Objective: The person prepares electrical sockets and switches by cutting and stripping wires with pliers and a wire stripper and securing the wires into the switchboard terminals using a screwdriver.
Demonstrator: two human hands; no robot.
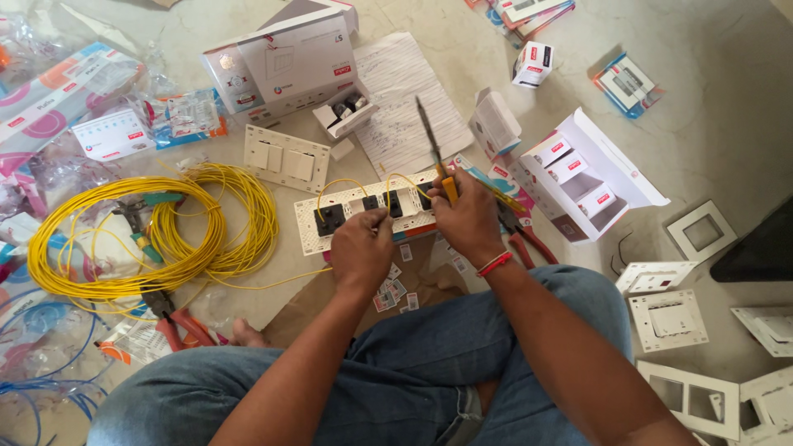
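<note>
- The switch plate (363,216), white and long, lies on the floor just ahead of the person's crossed legs, with several black modules already seated in it.
- Two short loops of yellow wire (339,186) arch over the plate's far edge between modules, so some links look made; the plate's left end, toward 9 o'clock, shows bare slots with nothing fitted.
- The left hand (360,248) is curled down onto the plate's near edge, fingers pinching at a module or a wire end (which of the two I cannot tell).
- The right hand (467,216) is closed around the orange handle of a screwdriver (432,142), whose shaft points away toward 12 o'clock; its tip is not on any screw.
- At 9 o'clock of the plate lies a big coil of yellow wire (140,235), with a wire stripper (140,219) resting on it.
- Red-handled pliers (524,239) sit touching the right wrist's far side, at 3 o'clock.
- Judging by this, the wiring is partway: a few jumpers in, more terminals probably left.
- Empty white frames (669,318) wait at 4 o'clock, untouched.
</note>
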